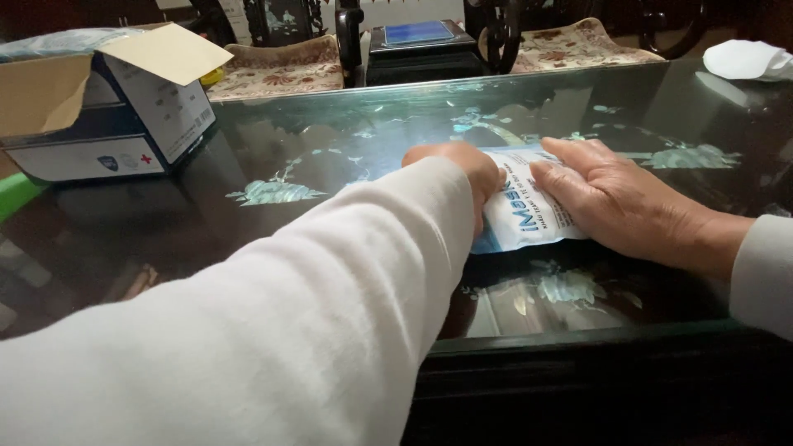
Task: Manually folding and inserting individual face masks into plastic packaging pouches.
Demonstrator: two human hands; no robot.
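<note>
Both hands press a flat white-and-blue packet (529, 206) onto the dark glass table (347, 149): left hand (462, 169) seemingly closed over its left edge, right hand (611, 194) spread flat on its right. Far left of them stands an open white-and-blue cardboard box (116, 107); far right, crumpled white tissue (747, 59).

The left arm, in a white sleeve, reaches forward and rightward across the table (347, 124) from the near left, filling much of the foreground. Its left hand (462, 169) sits knuckles up, fingers curled down and hidden behind the hand, at the left edge of the packet (524, 216). The right hand (615, 202) comes in from the right, palm down, lying flat on the packet's right side, fingers (562, 177) stretched toward the left hand. A white cuff shows at the right wrist. The two hands lie close together, not touching.
</note>
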